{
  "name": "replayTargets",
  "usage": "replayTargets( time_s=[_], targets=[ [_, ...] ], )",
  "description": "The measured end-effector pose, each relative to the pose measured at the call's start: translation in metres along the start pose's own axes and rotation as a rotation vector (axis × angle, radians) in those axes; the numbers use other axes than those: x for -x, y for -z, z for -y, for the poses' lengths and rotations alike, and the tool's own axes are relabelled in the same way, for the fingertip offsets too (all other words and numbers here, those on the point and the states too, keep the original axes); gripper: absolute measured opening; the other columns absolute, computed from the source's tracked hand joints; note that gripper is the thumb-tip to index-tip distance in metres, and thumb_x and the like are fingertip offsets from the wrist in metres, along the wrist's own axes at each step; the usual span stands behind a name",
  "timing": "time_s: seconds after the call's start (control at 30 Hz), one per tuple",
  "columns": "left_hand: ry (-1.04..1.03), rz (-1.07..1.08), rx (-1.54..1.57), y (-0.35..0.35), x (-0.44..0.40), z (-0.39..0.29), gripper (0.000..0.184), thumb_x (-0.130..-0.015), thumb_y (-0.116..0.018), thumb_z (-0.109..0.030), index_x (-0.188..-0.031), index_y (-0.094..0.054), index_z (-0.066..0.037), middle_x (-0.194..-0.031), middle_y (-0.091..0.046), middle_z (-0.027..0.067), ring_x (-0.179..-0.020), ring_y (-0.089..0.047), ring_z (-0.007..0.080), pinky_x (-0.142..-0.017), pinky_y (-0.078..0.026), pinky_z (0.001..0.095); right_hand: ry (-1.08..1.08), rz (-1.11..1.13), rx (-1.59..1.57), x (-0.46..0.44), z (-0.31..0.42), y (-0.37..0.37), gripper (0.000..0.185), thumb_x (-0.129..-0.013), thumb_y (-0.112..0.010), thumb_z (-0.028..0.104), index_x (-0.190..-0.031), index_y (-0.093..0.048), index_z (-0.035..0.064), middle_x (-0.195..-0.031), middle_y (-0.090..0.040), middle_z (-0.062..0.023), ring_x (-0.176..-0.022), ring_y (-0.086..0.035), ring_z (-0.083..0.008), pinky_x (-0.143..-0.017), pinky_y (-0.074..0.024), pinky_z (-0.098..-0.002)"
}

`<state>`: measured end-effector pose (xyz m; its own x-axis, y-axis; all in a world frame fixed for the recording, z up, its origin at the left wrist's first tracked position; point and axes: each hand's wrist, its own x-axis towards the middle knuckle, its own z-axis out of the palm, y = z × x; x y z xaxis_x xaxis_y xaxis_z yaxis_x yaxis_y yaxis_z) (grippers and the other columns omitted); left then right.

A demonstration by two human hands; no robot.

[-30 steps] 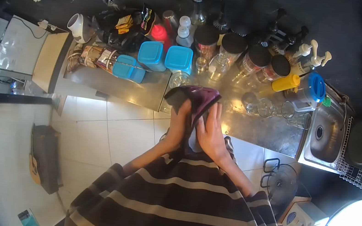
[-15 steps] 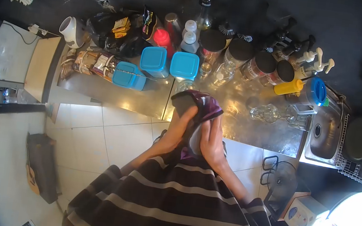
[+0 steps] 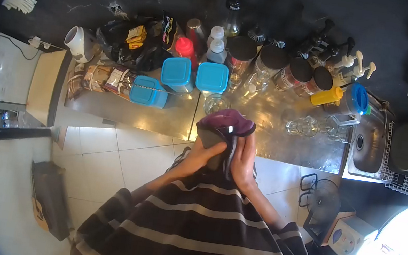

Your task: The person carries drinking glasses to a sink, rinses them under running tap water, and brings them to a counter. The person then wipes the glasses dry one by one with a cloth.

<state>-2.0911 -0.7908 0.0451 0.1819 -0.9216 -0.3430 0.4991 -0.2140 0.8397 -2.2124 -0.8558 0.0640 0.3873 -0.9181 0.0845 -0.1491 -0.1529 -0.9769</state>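
A purple cloth with dark edges and a greyish patch (image 3: 227,120) is bunched up between both hands, in front of my body at the counter's near edge. My left hand (image 3: 196,162) is closed on its left side, thumb laid across the grey part. From the right, my right hand (image 3: 244,165) presses against the cloth with its fingers together and pointing up. Whether something sits inside the folds is hidden. Just beyond the cloth, a clear glass (image 3: 216,104) stands on the steel counter (image 3: 163,118).
Blue-lidded containers (image 3: 212,78) stand behind the glass. Several black-lidded jars (image 3: 272,58) and a yellow squeeze bottle (image 3: 327,97) line the back. Clear glasses (image 3: 304,126) lie toward the right, before the sink (image 3: 369,151). A dish rack (image 3: 404,184) is beyond it.
The cloth has been turned and refolded in my hands, so more of its purple side faces up. Both hands have shifted slightly, and the view has moved a little.
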Motion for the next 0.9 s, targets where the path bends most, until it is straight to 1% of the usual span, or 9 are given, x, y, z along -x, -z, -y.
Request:
replayTargets(
  time_s=[0.1, 0.2, 0.23, 0.33, 0.47, 0.53, 0.67, 0.7, 0.9],
  targets=[
    [0.014, -0.024, 0.137, 0.017, -0.01, 0.008, 0.058, -0.081, -0.064, -0.009, -0.131, -0.035, -0.006, -0.12, -0.049, 0.007, -0.111, -0.047, 0.0174, -0.092, -0.04, 0.0316, 0.074, -0.051, 0.135, -0.003, 0.002, 0.014, 0.029, -0.095, -0.039, 0.009, -0.12, -0.046, -0.0025, -0.114, -0.052, -0.0138, -0.103, -0.05, -0.0199, -0.091, -0.0373, -0.0302],
    [0.504, 0.093, 0.507, 0.046, -0.015, -0.018, 0.057, -0.083, -0.062, -0.019, -0.131, -0.036, -0.004, -0.121, -0.052, 0.0103, -0.105, -0.055, 0.0206, -0.088, -0.048, 0.0358, -0.666, -0.368, -0.938, -0.003, 0.017, 0.008, 0.04, -0.094, -0.04, 0.023, -0.129, -0.043, 0.0022, -0.123, -0.05, -0.0093, -0.112, -0.048, -0.0204, -0.095, -0.0358, -0.0297],
    [0.477, 0.171, 0.468, 0.057, -0.015, -0.021, 0.061, -0.082, -0.062, -0.025, -0.132, -0.035, -0.003, -0.124, -0.051, 0.0111, -0.108, -0.055, 0.0219, -0.089, -0.048, 0.0371, -0.203, -0.129, -0.493, 0.01, -0.028, 0.012, 0.044, -0.094, -0.039, 0.026, -0.132, -0.039, 0.0022, -0.127, -0.048, -0.0105, -0.117, -0.045, -0.0205, -0.099, -0.0326, -0.0309],
    [0.402, 0.394, 0.305, 0.071, -0.01, -0.014, 0.066, -0.082, -0.064, -0.023, -0.135, -0.031, -0.002, -0.126, -0.048, 0.0106, -0.115, -0.05, 0.0212, -0.096, -0.043, 0.0359, -0.25, -0.049, -0.475, 0.007, 0.018, 0.02, 0.041, -0.089, -0.047, 0.018, -0.12, -0.046, -0.0072, -0.126, -0.047, -0.0174, -0.118, -0.043, -0.0265, -0.099, -0.031, -0.0349],
    [0.466, 0.323, 0.252, 0.041, 0.016, -0.045, 0.069, -0.084, -0.063, -0.024, -0.138, -0.025, -0.002, -0.133, -0.041, 0.0104, -0.12, -0.044, 0.019, -0.099, -0.038, 0.032, 0.26, 0.458, -0.158, -0.024, 0.033, 0.022, 0.036, -0.089, -0.039, 0.02, -0.11, -0.055, -0.0044, -0.11, -0.055, -0.0204, -0.105, -0.052, -0.0362, -0.095, -0.036, -0.0399],
    [0.437, 0.361, 0.016, 0.027, 0.022, -0.063, 0.07, -0.088, -0.052, -0.04, -0.14, -0.022, -0.006, -0.136, -0.037, 0.0099, -0.123, -0.041, 0.0169, -0.1, -0.036, 0.0303, 0.24, 0.619, -0.028, -0.036, 0.032, 0.039, 0.032, -0.088, -0.04, 0.018, -0.106, -0.057, -0.0027, -0.103, -0.057, -0.0188, -0.097, -0.054, -0.0363, -0.089, -0.039, -0.0404],
    [0.551, 0.345, -0.294, 0.03, 0.011, -0.053, 0.075, -0.082, -0.063, -0.033, -0.139, -0.024, -0.004, -0.127, -0.044, 0.0091, -0.12, -0.041, 0.0161, -0.1, -0.033, 0.0302, 0.469, 0.931, 0.234, -0.041, 0.043, 0.053, 0.027, -0.087, -0.044, 0.021, -0.099, -0.059, 0.0013, -0.079, -0.06, -0.0129, -0.083, -0.058, -0.0282, -0.072, -0.0435, -0.0377],
    [0.518, 0.386, -0.382, 0.041, 0.007, -0.034, 0.076, -0.08, -0.065, -0.031, -0.139, -0.024, -0.003, -0.126, -0.045, 0.0096, -0.119, -0.041, 0.0173, -0.1, -0.033, 0.0303, -0.006, 1.311, 0.205, -0.055, 0.06, 0.066, 0.031, -0.086, -0.045, 0.021, -0.107, -0.057, 0.0013, -0.09, -0.062, -0.0124, -0.086, -0.058, -0.0288, -0.075, -0.0441, -0.0364],
    [0.379, 0.598, -0.458, 0.057, 0.002, -0.023, 0.094, -0.069, -0.078, -0.031, -0.137, -0.024, 0.006, -0.127, -0.044, 0.0158, -0.119, -0.041, 0.0204, -0.098, -0.034, 0.0295, -0.056, 1.503, 0.098, -0.053, 0.065, 0.066, 0.041, -0.082, -0.046, 0.015, -0.121, -0.049, 0.0033, -0.106, -0.06, -0.0167, -0.097, -0.057, -0.0291, -0.084, -0.043, -0.0357]
  ],
)
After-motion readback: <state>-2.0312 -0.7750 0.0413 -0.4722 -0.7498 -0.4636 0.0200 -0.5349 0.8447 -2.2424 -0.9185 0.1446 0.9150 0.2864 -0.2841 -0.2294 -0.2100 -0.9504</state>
